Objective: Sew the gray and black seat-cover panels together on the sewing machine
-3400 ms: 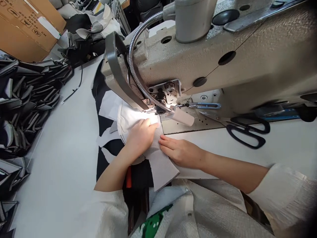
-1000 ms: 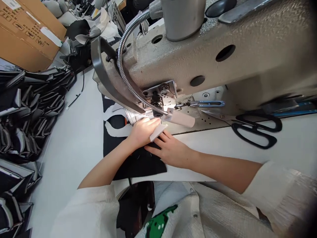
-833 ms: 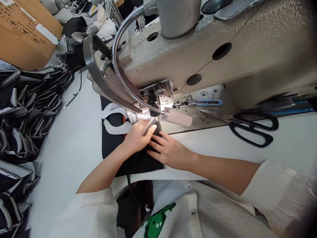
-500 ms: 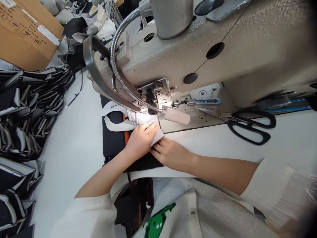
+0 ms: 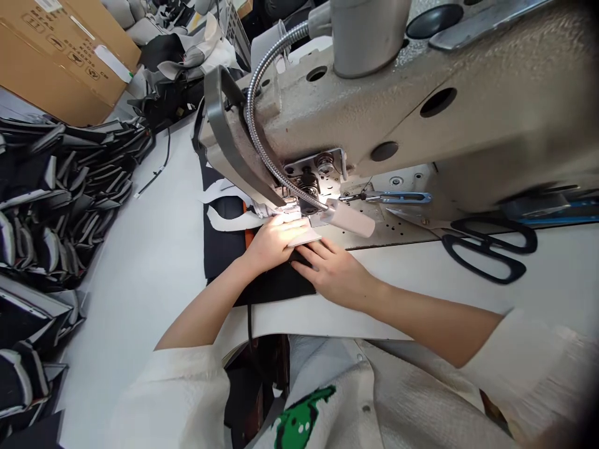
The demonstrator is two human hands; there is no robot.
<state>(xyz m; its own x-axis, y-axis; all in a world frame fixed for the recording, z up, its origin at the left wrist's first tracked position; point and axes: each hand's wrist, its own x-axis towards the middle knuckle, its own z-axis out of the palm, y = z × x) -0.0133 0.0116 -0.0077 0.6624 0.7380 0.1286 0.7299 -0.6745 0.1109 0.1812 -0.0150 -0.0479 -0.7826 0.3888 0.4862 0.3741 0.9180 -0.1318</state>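
My left hand [image 5: 271, 244] is closed on a light grey fabric piece [image 5: 306, 237], its fingers together on top near the lit needle area of the sewing machine [image 5: 337, 106]. The piece's front end is under the presser area, partly hidden by the fingers and lamp. My right hand [image 5: 344, 277] lies flatter, with fingers apart and fingertips at the piece's near edge, over black fabric [image 5: 285, 284]. White curved strips [image 5: 236, 221] and a bit of orange [image 5: 249, 237] show left of my left hand, on the black fabric.
Black-handled scissors [image 5: 486, 243] and blue thread snips [image 5: 402, 197] lie right of the needle. A flexible lamp [image 5: 350, 218] hangs close above my hands. Stacks of black and grey pieces [image 5: 60, 206] line the left, with a cardboard box [image 5: 70, 56] behind.
The light grey piece has turned and moved further toward the needle, with my left hand following. My right fingers have spread at its edge. The whole view has shifted a little.
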